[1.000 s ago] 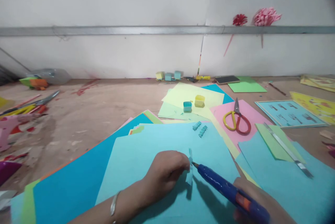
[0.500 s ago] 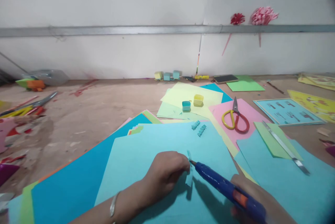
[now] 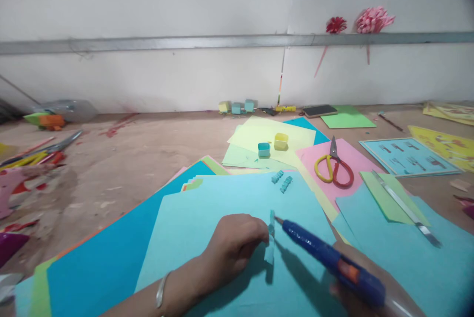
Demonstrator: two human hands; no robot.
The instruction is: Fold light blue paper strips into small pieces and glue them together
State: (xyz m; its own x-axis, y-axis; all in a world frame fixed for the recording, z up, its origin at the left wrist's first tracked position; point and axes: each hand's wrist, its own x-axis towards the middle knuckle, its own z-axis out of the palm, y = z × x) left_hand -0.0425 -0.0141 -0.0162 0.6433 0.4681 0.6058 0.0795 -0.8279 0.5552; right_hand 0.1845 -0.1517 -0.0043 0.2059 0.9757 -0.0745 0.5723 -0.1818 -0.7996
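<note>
My left hand [image 3: 237, 238] is closed, its fingertips pinching a narrow light-blue paper strip [image 3: 270, 253] upright above a light-blue sheet [image 3: 192, 208]. In my right hand [image 3: 365, 270] is a dark-blue pen-style glue gun [image 3: 318, 253] with an orange button and a clear stick at its rear. Its metal tip points at the upper part of the strip, a small gap to the right of it. Beyond the hands, two small folded teal paper pieces [image 3: 281, 181] lie on the sheet. Small open paper boxes, one teal [image 3: 264, 149] and one yellow [image 3: 281, 141], stand farther back.
Scissors [image 3: 334, 166] with yellow and red handles rest on pink paper at the right, near a craft knife [image 3: 405, 207]. A phone [image 3: 320, 111] lies by the wall beside green paper [image 3: 348, 117]. More tools [image 3: 44, 149] and scraps are at the left.
The glue gun's tip has drawn back slightly up and to the right, off the paper strip. The strip's upper end stands straighter. My left hand stays in place.
</note>
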